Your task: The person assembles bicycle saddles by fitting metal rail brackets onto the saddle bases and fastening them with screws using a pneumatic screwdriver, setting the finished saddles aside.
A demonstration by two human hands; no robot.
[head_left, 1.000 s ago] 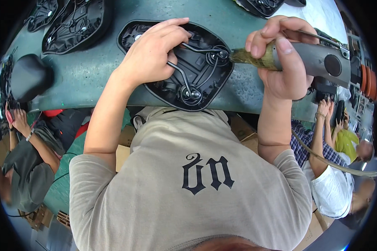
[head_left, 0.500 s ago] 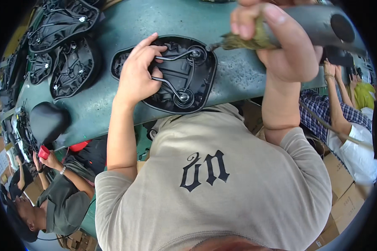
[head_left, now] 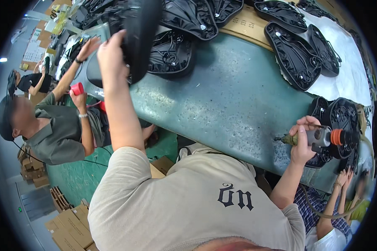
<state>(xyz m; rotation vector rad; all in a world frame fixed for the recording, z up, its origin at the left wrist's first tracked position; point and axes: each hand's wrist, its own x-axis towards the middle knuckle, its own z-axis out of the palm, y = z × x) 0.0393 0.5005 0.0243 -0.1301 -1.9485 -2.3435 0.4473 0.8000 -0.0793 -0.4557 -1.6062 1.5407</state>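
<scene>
Raised over the table's left side, a black bicycle saddle (head_left: 141,39), seen nearly edge-on and blurred, is gripped in my left hand (head_left: 113,60). My right hand (head_left: 302,144) is wrapped round a grey air screwdriver (head_left: 321,137) with an orange ring. Its wrapped green nose points left, just above the green tabletop (head_left: 222,96). Right beside the tool lie more upturned saddles (head_left: 343,115), with their wire rails and springs showing. Another upturned saddle (head_left: 169,56) lies close behind the one I hold.
Upturned saddles (head_left: 292,54) rest on a white sheet (head_left: 343,81) at the far right. A cardboard strip (head_left: 247,27) lies along the back. At left, a co-worker (head_left: 60,129) holds a red object (head_left: 77,88). Another person's hands (head_left: 343,179) are at lower right. A hose (head_left: 328,216) loops below the tool.
The saddle that lay under my left hand has been lifted and carried to the far left. My right hand has lowered the screwdriver to the table's right side. The view has turned.
</scene>
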